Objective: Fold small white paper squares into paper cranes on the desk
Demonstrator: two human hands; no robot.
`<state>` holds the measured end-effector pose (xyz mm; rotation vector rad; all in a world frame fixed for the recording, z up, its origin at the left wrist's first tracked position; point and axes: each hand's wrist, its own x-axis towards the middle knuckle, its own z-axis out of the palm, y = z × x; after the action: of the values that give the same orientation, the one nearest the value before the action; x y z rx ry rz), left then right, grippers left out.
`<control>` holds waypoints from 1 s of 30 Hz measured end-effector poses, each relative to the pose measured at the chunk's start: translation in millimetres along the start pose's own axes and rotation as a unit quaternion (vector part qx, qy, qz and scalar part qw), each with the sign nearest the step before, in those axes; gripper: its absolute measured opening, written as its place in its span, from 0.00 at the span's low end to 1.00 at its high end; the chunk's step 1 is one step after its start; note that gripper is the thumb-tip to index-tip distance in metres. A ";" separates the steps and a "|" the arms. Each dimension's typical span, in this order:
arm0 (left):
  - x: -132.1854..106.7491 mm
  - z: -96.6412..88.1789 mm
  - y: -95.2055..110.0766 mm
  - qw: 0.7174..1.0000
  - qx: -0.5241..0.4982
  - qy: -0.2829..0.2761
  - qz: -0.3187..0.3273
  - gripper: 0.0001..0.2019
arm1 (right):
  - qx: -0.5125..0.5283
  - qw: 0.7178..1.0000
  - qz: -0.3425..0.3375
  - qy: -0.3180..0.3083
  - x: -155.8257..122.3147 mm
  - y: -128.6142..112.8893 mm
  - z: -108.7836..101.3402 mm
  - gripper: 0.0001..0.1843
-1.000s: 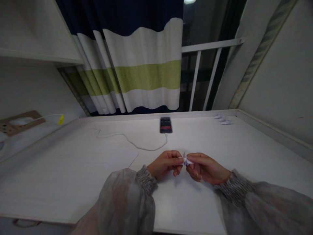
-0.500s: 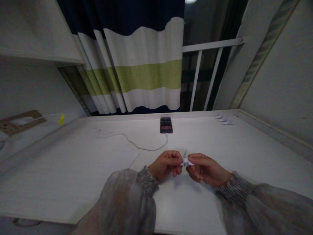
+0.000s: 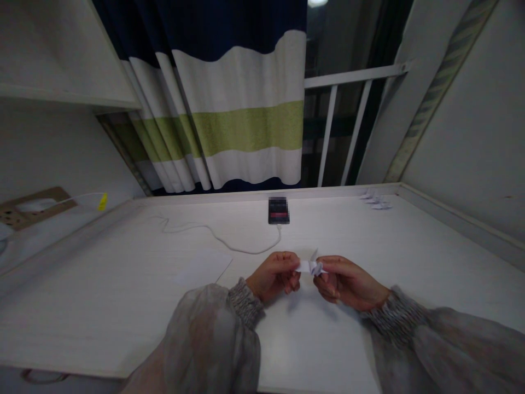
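Above the desk (image 3: 102,295), both hands (image 3: 273,276) (image 3: 348,279) pinch folded paper (image 3: 315,268); the phone screen (image 3: 279,210) is pixelated beyond reading

The light is dim and greyish, the window (image 3: 348,41) nearly black except for 1 white glow (image 3: 317,3) at its top. Soft shadows lie below the left hand (image 3: 275,276) and right hand (image 3: 348,280); pale glare spreads on the desk (image 3: 303,350). The phone (image 3: 279,210) looks pixelated, and wide-angle stretch skews the edges.
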<state>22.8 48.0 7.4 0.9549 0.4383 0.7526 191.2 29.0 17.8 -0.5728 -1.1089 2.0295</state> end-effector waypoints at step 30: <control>2.8 -5.1 -4.1 0.998 -0.034 0.019 0.058 0.17 | 0.077 0.994 -0.048 0.056 2.7 -5.0 -5.3 0.20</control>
<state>23.0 51.5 1.2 0.9085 0.3906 0.8860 195.1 35.5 19.2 -0.5372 -0.8891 1.9549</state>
